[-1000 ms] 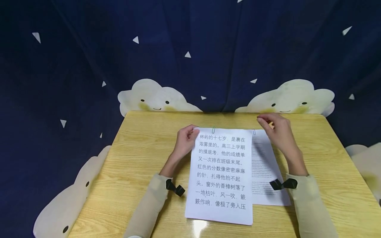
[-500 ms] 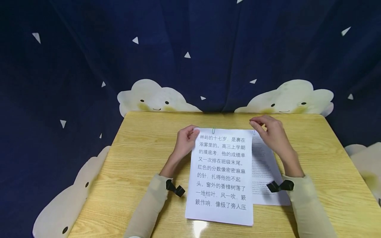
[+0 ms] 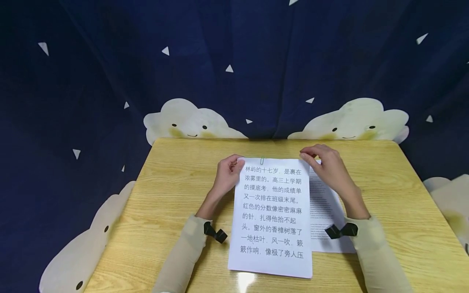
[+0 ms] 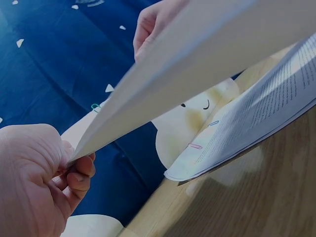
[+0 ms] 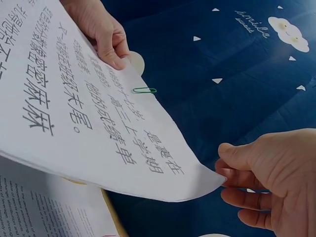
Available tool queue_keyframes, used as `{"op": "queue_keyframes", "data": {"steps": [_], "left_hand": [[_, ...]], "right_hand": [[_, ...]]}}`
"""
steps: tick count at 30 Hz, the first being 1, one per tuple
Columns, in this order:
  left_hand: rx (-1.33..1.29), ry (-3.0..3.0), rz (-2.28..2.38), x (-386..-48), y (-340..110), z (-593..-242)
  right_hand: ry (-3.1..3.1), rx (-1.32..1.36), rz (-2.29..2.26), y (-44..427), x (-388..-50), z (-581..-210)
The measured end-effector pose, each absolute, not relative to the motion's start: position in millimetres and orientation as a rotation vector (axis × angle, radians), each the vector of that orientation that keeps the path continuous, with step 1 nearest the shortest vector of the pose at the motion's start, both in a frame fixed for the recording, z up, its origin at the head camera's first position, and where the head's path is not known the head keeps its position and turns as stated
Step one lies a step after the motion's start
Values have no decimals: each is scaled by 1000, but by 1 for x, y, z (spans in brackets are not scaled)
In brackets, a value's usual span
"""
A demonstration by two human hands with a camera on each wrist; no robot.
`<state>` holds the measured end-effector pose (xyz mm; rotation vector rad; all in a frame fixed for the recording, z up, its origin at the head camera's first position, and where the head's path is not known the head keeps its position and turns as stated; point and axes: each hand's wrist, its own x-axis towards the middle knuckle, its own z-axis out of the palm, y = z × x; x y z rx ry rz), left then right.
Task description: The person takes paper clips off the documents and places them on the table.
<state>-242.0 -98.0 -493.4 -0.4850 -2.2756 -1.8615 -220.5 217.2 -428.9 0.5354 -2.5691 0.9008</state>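
A stack of white paper [image 3: 272, 215] with large printed Chinese text is held up off the table, a green paper clip [image 5: 144, 90] on its top edge. At its top left corner my left hand [image 3: 229, 173] pinches it between thumb and fingers. My right hand [image 3: 331, 167] is at the top right corner, fingers bent; in the right wrist view the corner meets the fingers, while the thumb lies beside it rather than over the paper. Behind and to the right, printed sheets [image 3: 326, 211] lie on the table, bearing a pink paper clip [image 4: 196, 146] and a blue paper clip [image 4: 213, 123].
The wooden table [image 3: 176, 183] has light grain, and its far edge meets a dark blue curtain [image 3: 220, 89] printed with clouds and white triangles. Part of the lower sheets is hidden by the raised paper and my right forearm.
My right hand has moved left and slightly nearer, from beyond the sheets to the raised paper's top right corner. The left hand and its paper have hardly moved.
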Motion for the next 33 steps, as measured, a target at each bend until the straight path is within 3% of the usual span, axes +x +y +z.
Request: {"op": "queue_keyframes", "data": {"steps": [33], "left_hand": [[-514,-2279,-1897,-238,-95,-489]], "right_hand": [[-2575,637,848,207,-219,-432]]}}
